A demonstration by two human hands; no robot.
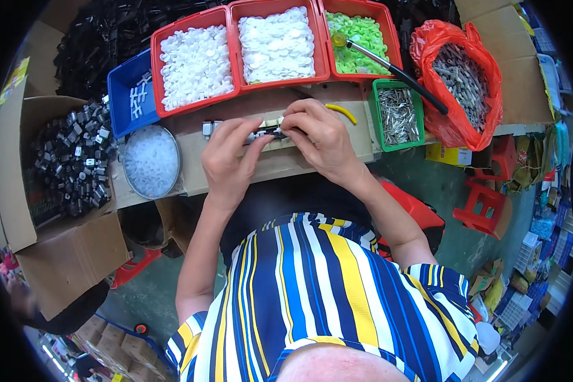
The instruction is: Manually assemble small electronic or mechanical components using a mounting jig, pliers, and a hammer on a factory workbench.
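Both hands meet over the cardboard-covered bench [194, 165]. My left hand [228, 156] is closed, thumb and fingers pinching a small black part [274, 135]. Beside it my right hand [321, 137] is closed too, fingertips pressed together at the part's right end; what they grip is mostly hidden, with only a whitish bit showing. Under and behind the fingers lies a cream-coloured block [273, 121]. A small metal fixture [209, 129] shows left of my left hand. Behind my right hand lies a curved yellow tool handle [342, 113].
Along the back stand red bins of white parts [197, 63] and green parts [356, 57], and a blue bin [118, 95]. To the right are a green bin of metal pins [398, 118], a black-handled rod [401, 75] and a red bag [426, 41]. Leftward sit a bowl [151, 162] and a carton [9, 172].
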